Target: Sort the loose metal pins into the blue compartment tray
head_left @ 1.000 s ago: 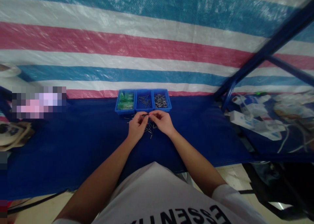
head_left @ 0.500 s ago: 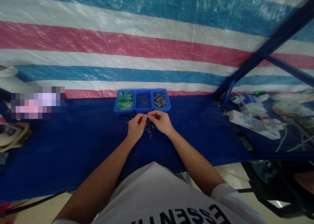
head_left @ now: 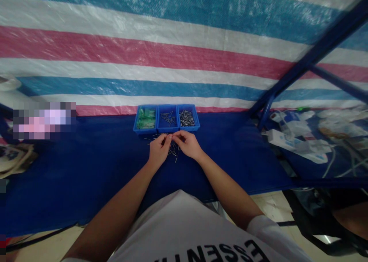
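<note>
My left hand (head_left: pixel 159 149) and my right hand (head_left: pixel 186 143) meet fingertip to fingertip over a scatter of small metal pins (head_left: pixel 174 151) on the blue table cloth (head_left: pixel 86 166). Both hands are pinched closed on something thin and small between them, too small to name. Just beyond the hands stand three blue bins side by side: the left bin (head_left: pixel 145 119) holds green pieces, the middle bin (head_left: pixel 168 118) a few dark pins, the right bin (head_left: pixel 188 118) a heap of silvery pins.
A striped red, white and blue tarp (head_left: pixel 172 55) hangs behind the table. A blue metal frame (head_left: pixel 304 63) slants at the right, with white power strips and cables (head_left: pixel 296 139) behind it. A beige object (head_left: pixel 14 160) lies at the far left.
The hands stay pinched together at the same spot; the fingers have shifted only slightly. The view has drifted a little.
</note>
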The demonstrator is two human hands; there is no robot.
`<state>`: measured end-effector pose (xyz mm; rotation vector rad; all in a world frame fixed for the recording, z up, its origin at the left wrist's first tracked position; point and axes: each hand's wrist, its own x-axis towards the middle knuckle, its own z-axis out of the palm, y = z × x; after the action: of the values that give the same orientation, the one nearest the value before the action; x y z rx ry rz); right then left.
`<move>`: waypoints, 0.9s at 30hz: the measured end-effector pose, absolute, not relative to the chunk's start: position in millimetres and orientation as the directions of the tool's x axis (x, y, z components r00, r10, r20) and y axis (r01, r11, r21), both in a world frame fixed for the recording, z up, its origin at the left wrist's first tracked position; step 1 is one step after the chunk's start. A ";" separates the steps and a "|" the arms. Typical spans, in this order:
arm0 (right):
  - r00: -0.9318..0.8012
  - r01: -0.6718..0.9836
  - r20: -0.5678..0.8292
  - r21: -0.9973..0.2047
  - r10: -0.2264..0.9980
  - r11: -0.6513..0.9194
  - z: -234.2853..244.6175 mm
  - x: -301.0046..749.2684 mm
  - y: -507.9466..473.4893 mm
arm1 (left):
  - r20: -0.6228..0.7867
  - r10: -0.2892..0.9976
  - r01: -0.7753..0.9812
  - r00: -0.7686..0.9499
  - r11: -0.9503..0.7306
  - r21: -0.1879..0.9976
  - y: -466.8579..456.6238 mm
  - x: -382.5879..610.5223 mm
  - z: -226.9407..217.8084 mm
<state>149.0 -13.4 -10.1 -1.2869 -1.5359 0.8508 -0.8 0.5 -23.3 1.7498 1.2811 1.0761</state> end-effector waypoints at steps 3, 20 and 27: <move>-0.033 0.413 0.235 -0.882 0.971 0.227 -8.2 149.8 -14.0 | 0.220 0.962 0.368 0.160 -0.265 0.891 0.5 -0.8 -24.0; -0.052 0.459 0.242 -0.856 0.969 0.239 -9.4 150.9 -14.8 | 0.263 0.943 0.381 0.206 -0.325 0.866 -0.3 0.1 -24.9; -0.037 0.348 0.281 -0.896 0.959 0.276 -8.4 149.1 -15.1 | 0.223 0.966 0.383 0.128 -0.255 0.888 1.2 -0.9 -24.0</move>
<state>149.1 -15.1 -8.4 -1.2428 -1.5751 0.7900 -0.9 1.2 -24.0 1.7373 1.3125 1.1057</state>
